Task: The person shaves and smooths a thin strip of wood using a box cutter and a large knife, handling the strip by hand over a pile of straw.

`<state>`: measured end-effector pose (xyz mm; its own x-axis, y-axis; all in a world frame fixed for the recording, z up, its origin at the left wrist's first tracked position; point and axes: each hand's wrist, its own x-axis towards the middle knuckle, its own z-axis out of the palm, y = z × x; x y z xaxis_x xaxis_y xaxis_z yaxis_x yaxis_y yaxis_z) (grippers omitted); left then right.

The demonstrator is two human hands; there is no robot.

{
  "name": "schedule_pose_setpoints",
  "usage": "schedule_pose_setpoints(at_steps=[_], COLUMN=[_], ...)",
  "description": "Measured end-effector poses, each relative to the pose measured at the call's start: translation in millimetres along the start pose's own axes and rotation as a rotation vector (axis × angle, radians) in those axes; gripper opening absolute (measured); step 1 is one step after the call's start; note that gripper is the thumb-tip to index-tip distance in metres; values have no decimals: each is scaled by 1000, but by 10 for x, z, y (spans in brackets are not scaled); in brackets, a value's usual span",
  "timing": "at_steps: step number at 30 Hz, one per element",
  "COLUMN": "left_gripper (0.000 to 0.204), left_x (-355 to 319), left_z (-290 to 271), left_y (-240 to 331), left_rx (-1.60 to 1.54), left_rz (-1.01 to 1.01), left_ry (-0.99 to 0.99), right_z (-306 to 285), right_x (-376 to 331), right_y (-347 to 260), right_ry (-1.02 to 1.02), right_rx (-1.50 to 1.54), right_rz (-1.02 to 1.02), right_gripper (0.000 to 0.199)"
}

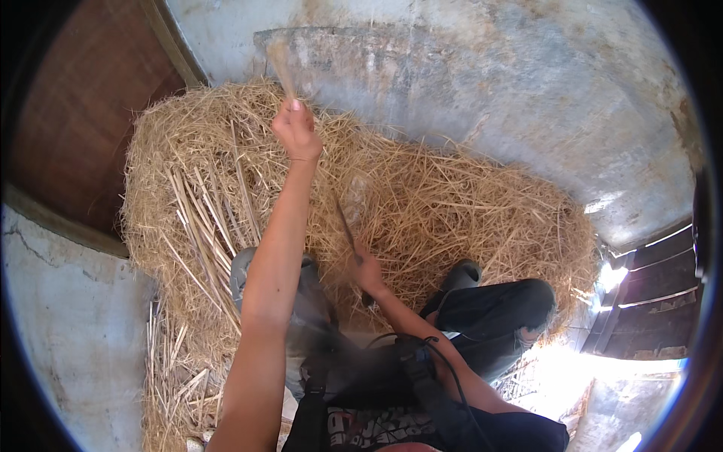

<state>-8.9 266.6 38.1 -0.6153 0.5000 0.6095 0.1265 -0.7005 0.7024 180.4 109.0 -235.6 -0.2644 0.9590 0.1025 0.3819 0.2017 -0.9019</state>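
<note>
My left hand [297, 132] is stretched forward over the straw, its fingers closed around a pale flat stick [280, 64]. The stick points up toward the wall, and its far end is smeared by motion. Nearer my body, my right hand [367, 270] grips a thin, dark, knife-like blade [343, 218]. That blade slants forward and a little left, and a dark end of it shows below the fist. A pale blur lies beside the blade, too smeared to make out. Dry straw [467, 211] lies heaped beneath both hands.
Several long pale sticks [203, 207] lie on the straw left of my left forearm. A stained plaster wall [482, 75] rises behind the heap. A brown panel [98, 113] stands at the far left. Dark slats [655, 279] let in bright light at right. My legs are bent over the straw.
</note>
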Motion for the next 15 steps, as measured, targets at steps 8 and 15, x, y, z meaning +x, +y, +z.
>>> schedule_pose_setpoints(at_steps=[8,15], left_gripper=[47,47], left_x=[49,29], left_z=[-163,-91], left_y=[-50,-57], left_rx=[-43,-13], left_rz=[9,23], left_ry=[17,11], right_z=[-579,-141], right_x=[533,82], right_y=[-1228,-538], right_ry=[56,221], right_rx=[190,87], right_rz=[6,-222], right_gripper=[56,55])
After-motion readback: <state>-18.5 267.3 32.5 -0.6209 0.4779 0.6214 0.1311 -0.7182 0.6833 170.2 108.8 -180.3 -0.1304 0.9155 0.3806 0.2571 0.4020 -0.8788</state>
